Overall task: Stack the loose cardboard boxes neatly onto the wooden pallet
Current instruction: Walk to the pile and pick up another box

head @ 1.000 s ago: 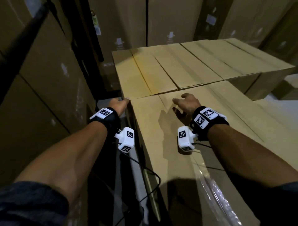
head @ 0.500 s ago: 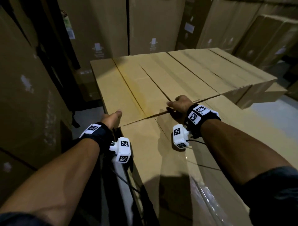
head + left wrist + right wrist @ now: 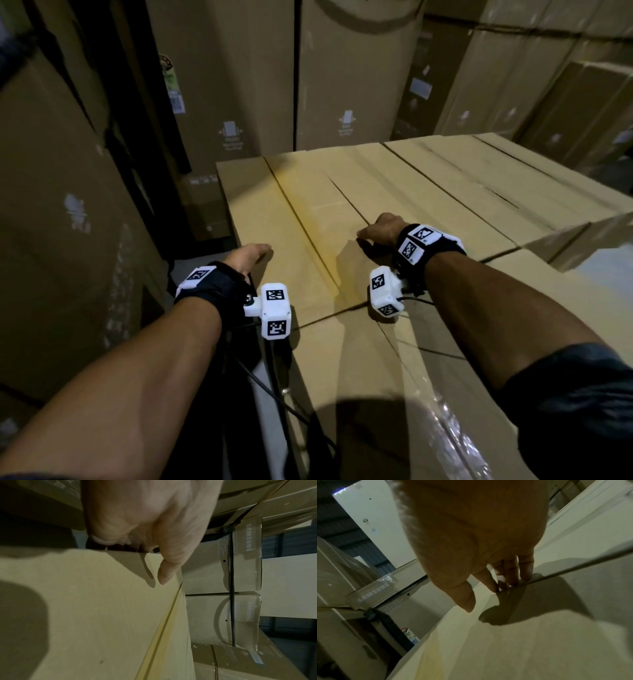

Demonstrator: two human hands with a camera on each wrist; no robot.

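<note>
From the head view, a flat layer of long tan cardboard boxes [image 3: 394, 192] lies side by side, with one more flat tan cardboard box [image 3: 359, 394] butted against their near ends. The left hand [image 3: 246, 257] sits at the left edge of the leftmost long box, and the right hand [image 3: 380, 229] rests knuckles-up on top of the layer, just beyond the seam with the near box. Tall brown cartons [image 3: 346, 75] stand behind the layer. No pallet can be made out under the boxes.

The left wrist view adds what the head view hides: the left fingers [image 3: 109, 540] curl down over the box edge while the thumb [image 3: 164, 574] lies straight along the top face, so this hand grips the edge. The right wrist view shows the right fingers [image 3: 510, 577] bent, tips pressed into a seam between two boxes, thumb [image 3: 464, 599] free above the cardboard; it clasps nothing that shows.

Against the picture half a second back, both hands have moved further onto the long boxes, past the seam with the near box, and the tall cartons loom closer.
</note>
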